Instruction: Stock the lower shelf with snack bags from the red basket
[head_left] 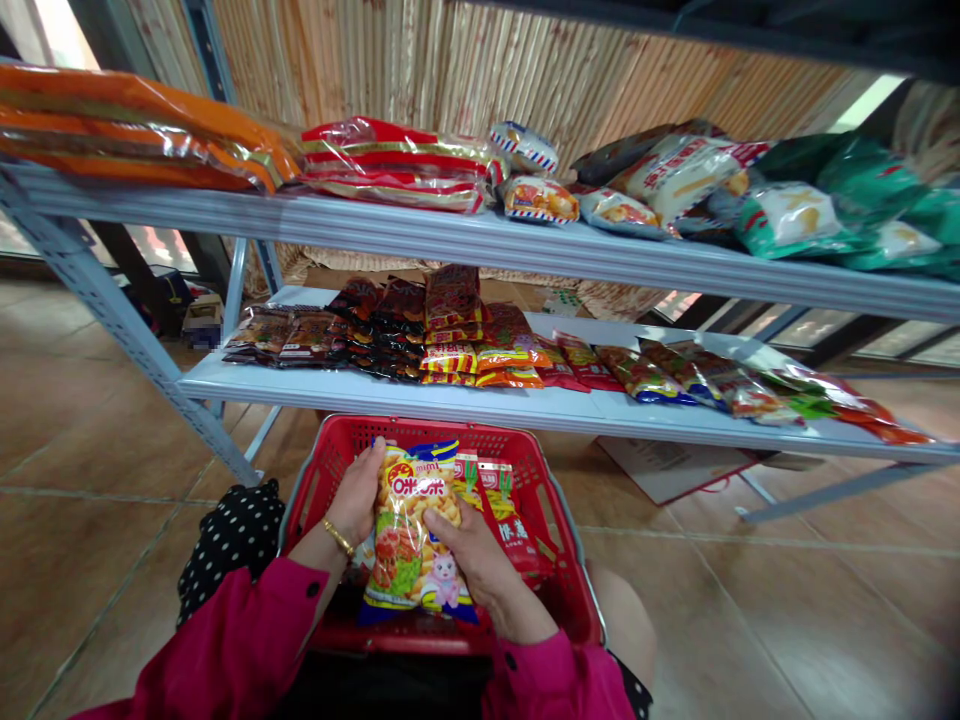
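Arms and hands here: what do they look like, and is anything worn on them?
The left hand and right hand are gloveless. Both pink sleeves have a dark button at the cuff; a gold bracelet circles the left wrist. No cables show.

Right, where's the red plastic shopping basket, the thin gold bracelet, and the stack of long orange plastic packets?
Red plastic shopping basket (pixel 427 425): head view, far rim.
Thin gold bracelet (pixel 340 539): head view, middle of the band.
Stack of long orange plastic packets (pixel 150 143): head view, near side.

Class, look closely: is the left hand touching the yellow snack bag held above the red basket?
Touching. The head view shows the left hand with its fingers against the left edge of the yellow snack bag.
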